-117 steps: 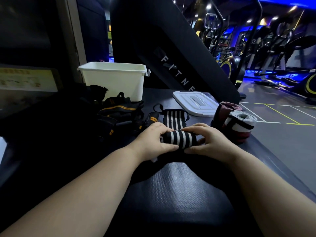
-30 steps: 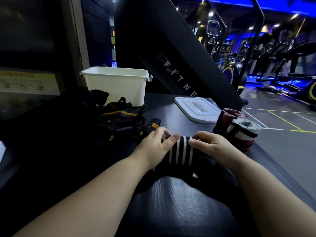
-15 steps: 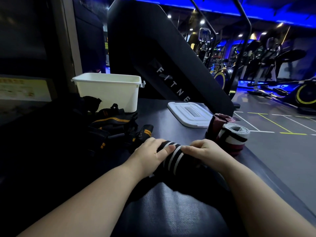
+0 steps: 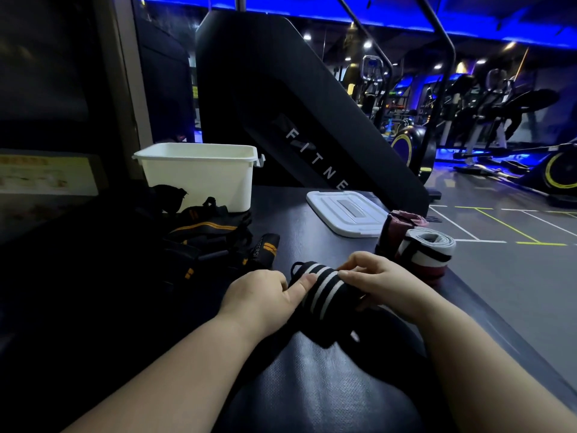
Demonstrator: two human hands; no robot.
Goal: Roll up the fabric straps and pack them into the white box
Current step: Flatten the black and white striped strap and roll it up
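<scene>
A rolled black strap with white stripes (image 4: 324, 290) lies on the dark bench top in front of me. My left hand (image 4: 265, 295) grips its left end, thumb laid across the stripes. My right hand (image 4: 377, 284) holds the right end, fingers curled over the top. A small black loop sticks out at the roll's far left. The open white box (image 4: 199, 179) stands at the back left. Two finished rolls, one dark red (image 4: 395, 232) and one white and red (image 4: 427, 254), stand to the right.
A heap of loose black straps with orange stripes (image 4: 203, 242) lies left of my hands, in front of the box. The white lid (image 4: 346, 214) lies flat behind the rolls. A black slanted machine panel (image 4: 281, 104) rises behind. The bench edge drops off at right.
The flat striped strap seen far beyond my hands has been wound fully into the roll. The roll has turned slightly, and my view has tilted up.
</scene>
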